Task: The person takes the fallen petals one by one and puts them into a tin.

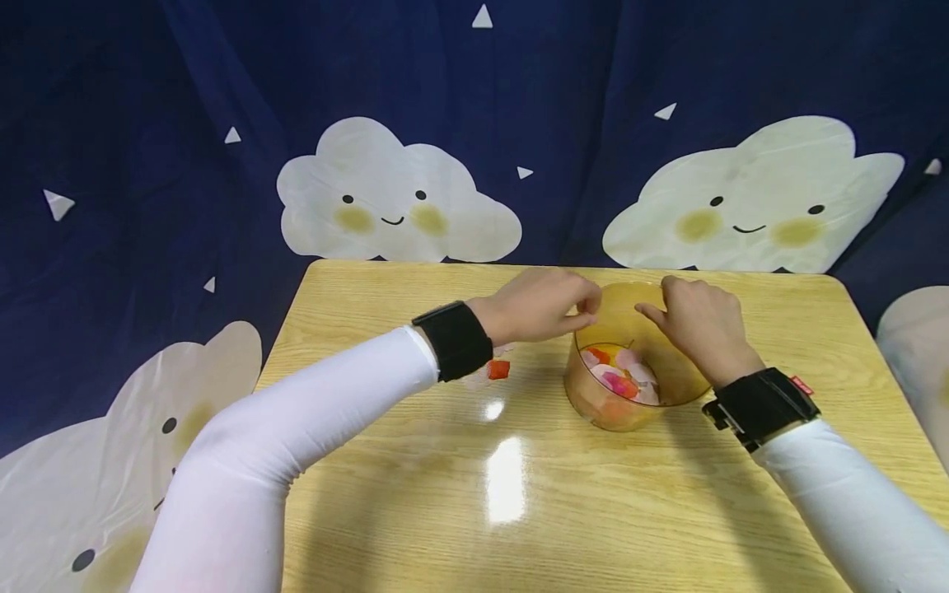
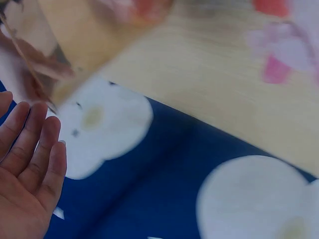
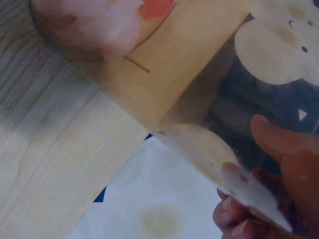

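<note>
A see-through amber round tub [image 1: 670, 362] is on the wooden table, with pink, white and red petals [image 1: 621, 383] inside it. My right hand [image 1: 704, 321] grips its far right rim. In the right wrist view the fingers [image 3: 232, 214] curl over the wall and the thumb stands on the other side. My left hand [image 1: 539, 305] is at the tub's left rim. Its fingers [image 2: 37, 134] look loosely extended in the left wrist view, with the tips close to the rim; contact there is unclear. Left of the tub a red petal [image 1: 498, 369] lies among pale ones, partly behind the left wrist.
The light wooden table [image 1: 415, 494] ends at a dark blue curtain [image 1: 563, 99] printed with smiling white clouds [image 1: 393, 193]. Each wrist wears a black band [image 1: 454, 339] over a white sleeve [image 1: 319, 403]. Bright light reflects off the tabletop.
</note>
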A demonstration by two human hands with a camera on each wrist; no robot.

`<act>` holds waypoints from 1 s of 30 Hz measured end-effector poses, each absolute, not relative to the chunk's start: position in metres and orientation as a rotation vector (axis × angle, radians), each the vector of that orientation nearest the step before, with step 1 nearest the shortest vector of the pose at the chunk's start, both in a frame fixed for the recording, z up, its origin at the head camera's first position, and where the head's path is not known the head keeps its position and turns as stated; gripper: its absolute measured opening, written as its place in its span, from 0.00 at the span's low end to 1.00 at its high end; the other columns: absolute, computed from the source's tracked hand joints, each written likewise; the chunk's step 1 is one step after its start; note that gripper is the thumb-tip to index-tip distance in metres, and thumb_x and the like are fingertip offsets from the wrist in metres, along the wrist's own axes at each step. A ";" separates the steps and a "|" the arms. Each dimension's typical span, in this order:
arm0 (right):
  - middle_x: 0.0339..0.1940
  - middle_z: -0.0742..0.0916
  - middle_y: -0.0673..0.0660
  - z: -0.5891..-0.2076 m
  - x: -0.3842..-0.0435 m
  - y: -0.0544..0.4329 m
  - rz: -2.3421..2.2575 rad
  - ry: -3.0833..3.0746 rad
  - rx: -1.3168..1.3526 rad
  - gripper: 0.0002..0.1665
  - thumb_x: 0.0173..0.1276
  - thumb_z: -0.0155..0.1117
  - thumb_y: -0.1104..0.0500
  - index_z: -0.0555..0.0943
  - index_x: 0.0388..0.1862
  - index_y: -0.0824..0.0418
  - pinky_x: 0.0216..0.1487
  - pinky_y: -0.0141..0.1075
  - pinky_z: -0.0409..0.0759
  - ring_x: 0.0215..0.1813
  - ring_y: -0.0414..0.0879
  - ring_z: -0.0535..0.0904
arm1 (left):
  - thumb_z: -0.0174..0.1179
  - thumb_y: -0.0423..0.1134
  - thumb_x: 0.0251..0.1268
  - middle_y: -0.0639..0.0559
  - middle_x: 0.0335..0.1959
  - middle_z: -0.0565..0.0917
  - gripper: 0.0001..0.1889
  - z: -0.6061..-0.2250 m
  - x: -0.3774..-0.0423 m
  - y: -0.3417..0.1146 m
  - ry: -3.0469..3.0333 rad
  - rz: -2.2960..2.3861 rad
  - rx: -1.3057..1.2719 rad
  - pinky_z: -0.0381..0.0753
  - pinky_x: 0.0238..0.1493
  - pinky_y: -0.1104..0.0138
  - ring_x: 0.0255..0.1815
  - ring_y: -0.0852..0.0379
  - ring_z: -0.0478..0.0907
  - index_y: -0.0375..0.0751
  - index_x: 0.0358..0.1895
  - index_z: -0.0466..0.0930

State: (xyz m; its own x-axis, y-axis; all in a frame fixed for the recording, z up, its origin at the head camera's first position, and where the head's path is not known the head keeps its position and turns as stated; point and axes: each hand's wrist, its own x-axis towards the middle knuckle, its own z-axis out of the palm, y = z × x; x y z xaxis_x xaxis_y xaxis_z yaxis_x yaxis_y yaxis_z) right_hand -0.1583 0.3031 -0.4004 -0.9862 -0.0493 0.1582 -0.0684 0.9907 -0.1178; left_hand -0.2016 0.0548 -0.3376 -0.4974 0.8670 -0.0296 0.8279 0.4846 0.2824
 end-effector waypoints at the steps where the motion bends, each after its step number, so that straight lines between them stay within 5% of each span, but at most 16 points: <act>1: 0.12 0.69 0.54 -0.400 -0.158 0.303 0.184 -2.976 0.088 0.28 0.68 0.69 0.44 0.70 0.20 0.61 0.14 0.41 0.61 0.15 0.52 0.69 | 0.58 0.43 0.75 0.59 0.40 0.86 0.07 -0.340 -0.205 0.047 2.579 0.368 1.449 0.77 0.46 0.70 0.40 0.61 0.78 0.48 0.42 0.84; 8: 0.13 0.67 0.53 -0.400 -0.158 0.305 0.191 -2.973 0.081 0.30 0.68 0.68 0.43 0.68 0.19 0.60 0.14 0.42 0.60 0.15 0.52 0.68 | 0.58 0.42 0.75 0.56 0.39 0.86 0.07 -0.378 -0.225 -0.006 2.651 0.403 1.209 0.78 0.41 0.66 0.37 0.60 0.78 0.46 0.43 0.85; 20: 0.13 0.67 0.53 -0.398 -0.157 0.303 0.192 -2.972 0.081 0.29 0.68 0.69 0.44 0.68 0.19 0.60 0.14 0.41 0.60 0.15 0.52 0.68 | 0.63 0.40 0.70 0.46 0.53 0.87 0.15 -0.445 -0.229 -0.047 2.671 0.371 0.976 0.83 0.55 0.57 0.51 0.52 0.83 0.40 0.56 0.83; 30: 0.12 0.68 0.54 -0.399 -0.158 0.302 0.187 -2.975 0.080 0.29 0.68 0.69 0.44 0.68 0.19 0.60 0.14 0.42 0.61 0.14 0.53 0.69 | 0.59 0.42 0.74 0.47 0.39 0.86 0.09 -0.469 -0.222 -0.045 2.718 0.291 1.031 0.84 0.46 0.57 0.40 0.51 0.82 0.41 0.47 0.84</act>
